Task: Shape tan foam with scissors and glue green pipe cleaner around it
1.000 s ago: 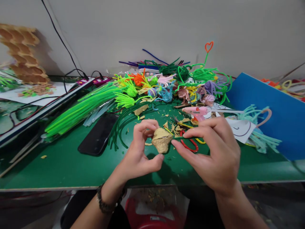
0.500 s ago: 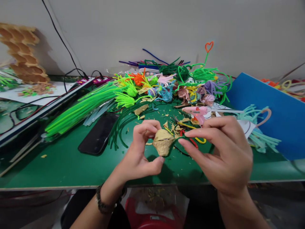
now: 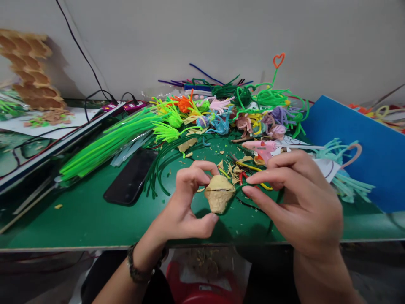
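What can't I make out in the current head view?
In the head view:
Tan piece: far side, turned away from the camera.
Pink glue gun: lower handle, behind the right hand.
Brown molded tray: cut off by the left edge.
Blue board: cut off by the right edge.

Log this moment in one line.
Left hand: holds rough tan tapered lump, split across | Right hand: pinches thin green strand beside lump | Nearby: pink plastic glue gun, flat black rectangular phone

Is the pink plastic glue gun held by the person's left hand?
No, the left hand holds a rough, tan, cup-shaped piece, while the pink plastic glue gun lies beyond the right hand.
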`<state>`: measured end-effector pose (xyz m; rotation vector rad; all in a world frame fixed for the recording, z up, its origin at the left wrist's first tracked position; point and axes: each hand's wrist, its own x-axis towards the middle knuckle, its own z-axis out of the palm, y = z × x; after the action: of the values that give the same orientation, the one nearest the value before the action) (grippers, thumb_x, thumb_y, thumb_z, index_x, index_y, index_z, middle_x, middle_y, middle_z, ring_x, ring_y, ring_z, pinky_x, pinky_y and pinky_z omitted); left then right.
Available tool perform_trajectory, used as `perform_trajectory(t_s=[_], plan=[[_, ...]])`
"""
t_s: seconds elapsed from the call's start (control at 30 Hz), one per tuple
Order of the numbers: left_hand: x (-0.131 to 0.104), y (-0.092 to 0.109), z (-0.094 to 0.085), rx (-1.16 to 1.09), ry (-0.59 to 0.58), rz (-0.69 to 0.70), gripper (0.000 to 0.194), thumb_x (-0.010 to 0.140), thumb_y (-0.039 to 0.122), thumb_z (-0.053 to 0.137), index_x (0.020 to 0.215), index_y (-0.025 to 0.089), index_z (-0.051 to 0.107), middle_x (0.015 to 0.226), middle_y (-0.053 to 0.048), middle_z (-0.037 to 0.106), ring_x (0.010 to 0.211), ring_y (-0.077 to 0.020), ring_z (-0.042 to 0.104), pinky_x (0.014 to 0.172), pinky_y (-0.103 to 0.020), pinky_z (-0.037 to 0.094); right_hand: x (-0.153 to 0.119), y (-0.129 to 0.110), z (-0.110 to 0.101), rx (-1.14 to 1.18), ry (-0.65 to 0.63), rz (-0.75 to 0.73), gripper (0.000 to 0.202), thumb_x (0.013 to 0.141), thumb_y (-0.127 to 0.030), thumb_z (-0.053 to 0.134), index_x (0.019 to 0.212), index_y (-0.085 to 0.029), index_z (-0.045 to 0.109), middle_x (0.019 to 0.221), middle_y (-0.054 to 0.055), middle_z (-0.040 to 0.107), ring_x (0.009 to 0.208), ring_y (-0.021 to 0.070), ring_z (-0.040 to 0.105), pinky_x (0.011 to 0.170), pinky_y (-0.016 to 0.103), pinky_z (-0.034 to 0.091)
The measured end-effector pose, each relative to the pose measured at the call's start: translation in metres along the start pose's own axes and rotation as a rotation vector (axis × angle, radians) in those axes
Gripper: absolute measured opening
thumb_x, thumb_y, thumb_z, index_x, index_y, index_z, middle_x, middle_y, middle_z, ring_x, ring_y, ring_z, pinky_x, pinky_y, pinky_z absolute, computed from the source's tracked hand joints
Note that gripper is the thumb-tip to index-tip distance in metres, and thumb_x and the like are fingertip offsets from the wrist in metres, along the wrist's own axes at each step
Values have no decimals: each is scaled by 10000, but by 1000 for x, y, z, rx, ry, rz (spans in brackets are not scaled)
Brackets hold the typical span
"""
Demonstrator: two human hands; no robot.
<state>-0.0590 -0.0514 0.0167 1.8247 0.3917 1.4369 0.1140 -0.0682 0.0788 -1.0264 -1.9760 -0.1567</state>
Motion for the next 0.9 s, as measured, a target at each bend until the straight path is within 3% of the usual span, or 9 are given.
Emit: perform_trajectory(t_s=[0.13, 0.4, 0.9], plan=[[-1, 3, 1, -40, 0, -13, 434, 671, 138, 534, 1006, 306, 316, 1027, -33, 412, 922, -173, 450, 690, -312, 440, 2, 1, -7, 39, -35, -7, 62, 741, -201, 625, 766, -244, 589, 758, -5, 483, 688, 136, 500, 672, 340, 412], [-4, 10, -1, 52, -63, 58, 487, 645, 130, 565, 1028, 323, 333, 1068, -38, 436, 967, -211, 483, 697, -340, 458, -3, -1, -12, 204, -51, 70, 123, 692, -206, 679, 769, -242, 591, 760, -17, 501, 657, 115, 499, 556, 277, 398], [-2, 13, 1, 50, -119, 127, 477, 629, 86, 573, 1000, 268, 334, 1051, -34, 438, 919, -164, 477, 735, -329, 465, 1, 3, -13, 159, -146, 9, 30, 762, -198, 607, 771, -212, 632, 772, -5, 506, 683, 90, 515, 572, 224, 414]])
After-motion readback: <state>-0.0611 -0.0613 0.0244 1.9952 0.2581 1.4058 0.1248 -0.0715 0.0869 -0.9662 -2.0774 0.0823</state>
